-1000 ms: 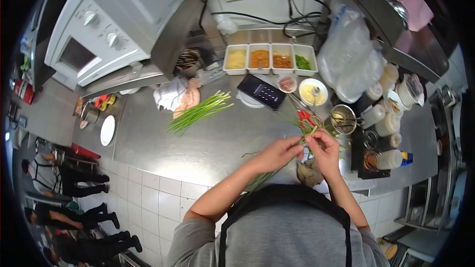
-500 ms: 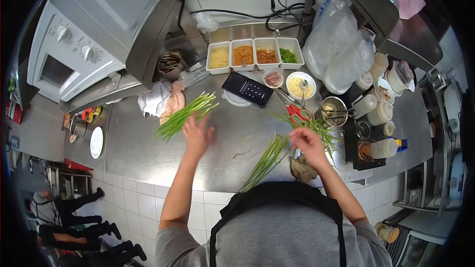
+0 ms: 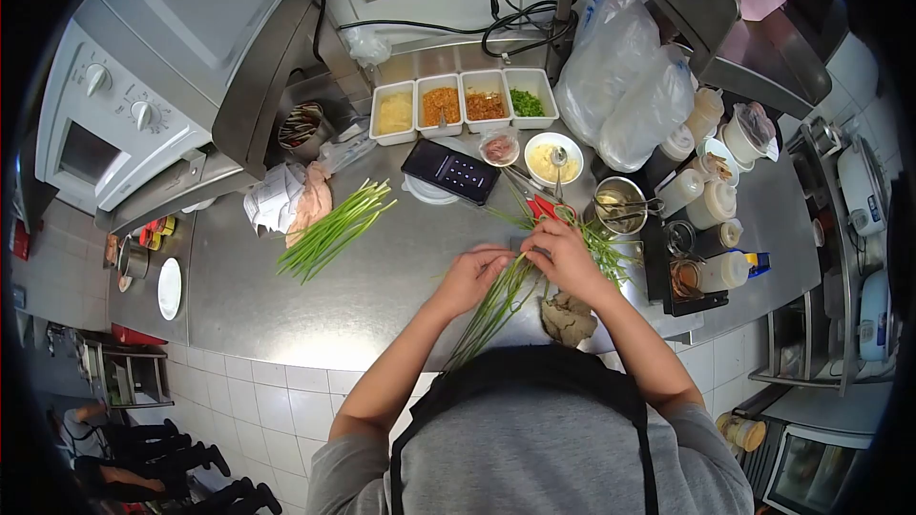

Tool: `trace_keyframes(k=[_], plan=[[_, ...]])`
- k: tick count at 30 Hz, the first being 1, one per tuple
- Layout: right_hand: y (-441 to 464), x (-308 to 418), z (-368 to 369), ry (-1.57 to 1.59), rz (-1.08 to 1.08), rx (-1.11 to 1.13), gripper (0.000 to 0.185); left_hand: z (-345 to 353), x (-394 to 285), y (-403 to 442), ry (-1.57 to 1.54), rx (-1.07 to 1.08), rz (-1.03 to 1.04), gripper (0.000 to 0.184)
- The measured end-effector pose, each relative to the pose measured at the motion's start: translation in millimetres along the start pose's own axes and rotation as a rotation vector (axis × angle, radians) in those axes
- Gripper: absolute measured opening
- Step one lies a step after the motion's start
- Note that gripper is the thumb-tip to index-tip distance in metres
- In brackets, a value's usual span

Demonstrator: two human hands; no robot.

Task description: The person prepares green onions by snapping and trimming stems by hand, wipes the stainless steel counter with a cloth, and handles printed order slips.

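Observation:
My left hand and my right hand meet above the bench, fingertips pinched close together at the upper ends of a loose bunch of long green chive stalks. Both seem to grip a chive stalk, though the fingers partly hide it. A second, neater chive bundle lies to the left, touched by neither hand. Beneath and beyond my right hand are loose green trimmings and red-handled scissors. A crumpled brown piece rests below my right wrist.
White tubs of chopped ingredients line the back. In front are a phone on a round lid, a white bowl with a spoon and a metal pot. Bottles crowd the right; a microwave stands left.
My left hand has moved right, from beside the left bundle to the loose chives. My right hand has shifted left and up, and the two now pinch together. The view has shifted slightly.

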State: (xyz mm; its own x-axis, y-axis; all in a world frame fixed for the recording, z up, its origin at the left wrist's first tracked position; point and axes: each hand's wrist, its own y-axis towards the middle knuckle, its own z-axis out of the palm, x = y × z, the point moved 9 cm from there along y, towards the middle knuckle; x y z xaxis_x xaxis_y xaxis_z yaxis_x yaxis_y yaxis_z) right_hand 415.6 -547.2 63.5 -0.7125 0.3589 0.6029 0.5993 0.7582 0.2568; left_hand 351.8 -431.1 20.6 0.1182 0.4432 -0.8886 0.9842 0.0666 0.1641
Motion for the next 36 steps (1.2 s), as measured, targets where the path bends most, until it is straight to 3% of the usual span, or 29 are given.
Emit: trace_keyframes(k=[3, 5, 8, 11, 15, 18, 21, 24, 27, 30, 33, 36], plan=[[8.1, 7.0, -25.1, 0.099, -0.035, -0.045, 0.013, 15.9, 13.7, -2.8, -0.470, 0.183, -0.265, 0.020], [10.5, 7.7, -36.1, 0.247, -0.014, -0.095, 0.012, 11.6, 4.5, 0.4, -0.540, 0.159, -0.235, 0.020], [4.4, -2.5, -20.7, 0.785, 0.269, -0.109, 0.010, 2.2, -14.5, 3.1, -0.581, 0.116, -0.219, 0.019], [-0.4, -4.8, 3.7, 0.861, 0.252, -0.048, 0.010, -5.7, -25.7, 3.9, -0.520, 0.059, -0.227, 0.018], [-5.4, 3.5, -10.4, 0.700, 0.260, -0.121, 0.011, -17.8, -36.4, 1.5, -0.253, -0.107, -0.208, 0.017], [-8.1, 12.1, -21.6, 0.608, 0.233, -0.151, 0.013, -33.7, -72.6, 5.1, -0.075, -0.251, 0.010, 0.016], [-10.2, 12.4, -22.3, 0.615, 0.240, -0.143, 0.013, -32.7, -88.7, 10.0, -0.010, -0.217, 0.097, 0.013], [-14.2, 7.6, -19.4, 0.718, 0.293, -0.124, 0.013, -32.2, -85.6, 12.6, -0.031, -0.216, -0.031, 0.015], [-19.7, 7.6, -22.5, 0.809, 0.340, -0.090, 0.013, -27.2, -57.0, 18.6, -0.422, -0.289, -0.120, 0.016], [-24.7, 5.7, -25.7, 0.877, 0.341, -0.096, 0.013, -39.3, -46.4, 23.7, -0.522, -0.398, -0.089, 0.016], [-29.4, 1.0, -27.5, 0.894, 0.343, -0.115, 0.012, -22.3, -43.4, 28.2, -0.196, -0.183, -0.002, 0.012], [-31.1, 0.9, -31.0, 0.889, 0.332, -0.140, 0.012, 1.9, -80.6, 24.1, -0.438, -0.063, -0.060, 0.013]])
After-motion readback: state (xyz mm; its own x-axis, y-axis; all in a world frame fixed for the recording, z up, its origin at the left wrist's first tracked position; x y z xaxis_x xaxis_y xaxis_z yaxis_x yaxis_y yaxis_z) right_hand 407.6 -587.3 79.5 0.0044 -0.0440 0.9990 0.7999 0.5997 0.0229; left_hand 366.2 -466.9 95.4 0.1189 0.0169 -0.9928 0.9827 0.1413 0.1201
